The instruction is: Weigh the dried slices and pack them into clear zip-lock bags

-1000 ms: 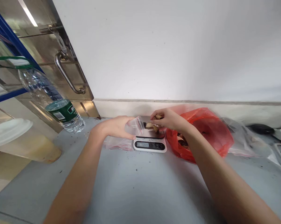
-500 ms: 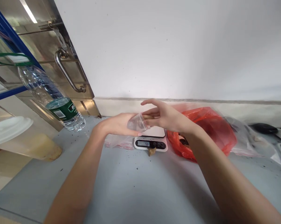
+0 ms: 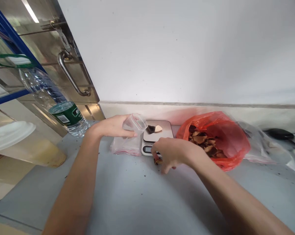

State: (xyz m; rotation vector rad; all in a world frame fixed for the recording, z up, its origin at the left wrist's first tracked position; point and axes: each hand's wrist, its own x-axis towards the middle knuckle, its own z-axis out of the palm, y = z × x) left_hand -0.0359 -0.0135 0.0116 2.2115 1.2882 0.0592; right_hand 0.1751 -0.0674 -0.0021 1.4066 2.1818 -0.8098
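My left hand (image 3: 114,126) holds a small clear zip bag (image 3: 134,122) open-mouthed, just left of a small white scale (image 3: 159,134). Two dried slices (image 3: 154,129), one dark and one pale, lie on the scale's platform. My right hand (image 3: 169,153) is down on the grey counter in front of the scale, fingers curled around a dried piece (image 3: 158,161) that lies there. The hand covers the scale's display.
An open red plastic bag (image 3: 221,137) full of dried brown slices sits right of the scale. A stack of clear zip bags (image 3: 125,148) lies under my left hand. A water bottle (image 3: 55,102) stands at the left by a steel door handle (image 3: 70,76). More clear plastic (image 3: 262,148) lies at the far right.
A dried piece dropped onto the counter in front of the scale. My right hand left the bag's mouth and came down onto that piece. My left hand shifted the bag slightly left.
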